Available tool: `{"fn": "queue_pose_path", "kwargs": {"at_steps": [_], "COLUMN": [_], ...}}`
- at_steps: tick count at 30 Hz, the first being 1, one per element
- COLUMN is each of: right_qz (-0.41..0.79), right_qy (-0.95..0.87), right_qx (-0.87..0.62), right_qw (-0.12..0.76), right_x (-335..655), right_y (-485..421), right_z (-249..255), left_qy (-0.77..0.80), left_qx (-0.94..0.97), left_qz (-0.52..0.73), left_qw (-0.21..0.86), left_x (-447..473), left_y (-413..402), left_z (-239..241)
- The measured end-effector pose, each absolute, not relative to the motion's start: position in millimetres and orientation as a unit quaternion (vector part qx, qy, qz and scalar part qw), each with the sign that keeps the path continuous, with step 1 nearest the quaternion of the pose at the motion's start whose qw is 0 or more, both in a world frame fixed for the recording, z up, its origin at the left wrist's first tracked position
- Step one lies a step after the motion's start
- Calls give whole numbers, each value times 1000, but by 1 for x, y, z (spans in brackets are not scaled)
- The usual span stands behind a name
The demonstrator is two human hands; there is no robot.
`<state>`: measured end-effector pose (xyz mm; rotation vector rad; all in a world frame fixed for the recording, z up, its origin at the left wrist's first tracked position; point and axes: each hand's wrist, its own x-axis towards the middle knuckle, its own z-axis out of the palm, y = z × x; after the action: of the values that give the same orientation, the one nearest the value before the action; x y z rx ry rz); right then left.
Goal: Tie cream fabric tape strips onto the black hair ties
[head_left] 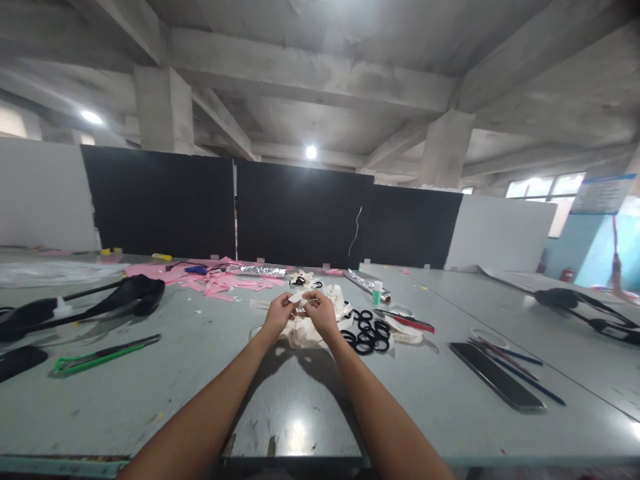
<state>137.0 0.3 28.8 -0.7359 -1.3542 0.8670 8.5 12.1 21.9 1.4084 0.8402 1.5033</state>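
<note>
Both my left hand (281, 315) and my right hand (319, 312) are raised over the middle of the table, fingertips pinched close together. Between them is a small piece of white material (301, 301), thin and soft-looking; its exact kind is too small to make out. Under and behind the hands lies a crumpled heap of cream-white fabric strips (306, 333), partly covered by the fingers. Just right of my right hand sits a pile of black rings (367, 337), which look like hair ties.
A green box cutter (100, 357) lies at left, near black straps (135, 297). Pink scraps (220, 283) and foil (263, 271) spread behind. Rightward are a glue stick (377, 293), red-handled scissors (410, 321), a dark phone-like slab (495, 377) and pencils (530, 380). Black panels (300, 213) stand behind.
</note>
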Motion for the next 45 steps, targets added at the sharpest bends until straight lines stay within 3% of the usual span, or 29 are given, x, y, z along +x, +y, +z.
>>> {"fn": "queue_pose_path", "kwargs": {"at_steps": [30, 39, 45], "right_qz": [345, 406, 426], "right_qy": [-580, -555, -557], "right_qx": [-355, -326, -323], "right_qw": [647, 648, 635], "right_x": [140, 138, 139], "right_y": [10, 6, 2], "right_z": [26, 29, 30], "left_qy": [352, 352, 348], "left_qx": [559, 561, 584], "left_qz": [665, 635, 630], "left_qw": [348, 397, 375], "left_x": [10, 11, 11], "left_y": [7, 9, 10], "left_z": [25, 22, 20]}}
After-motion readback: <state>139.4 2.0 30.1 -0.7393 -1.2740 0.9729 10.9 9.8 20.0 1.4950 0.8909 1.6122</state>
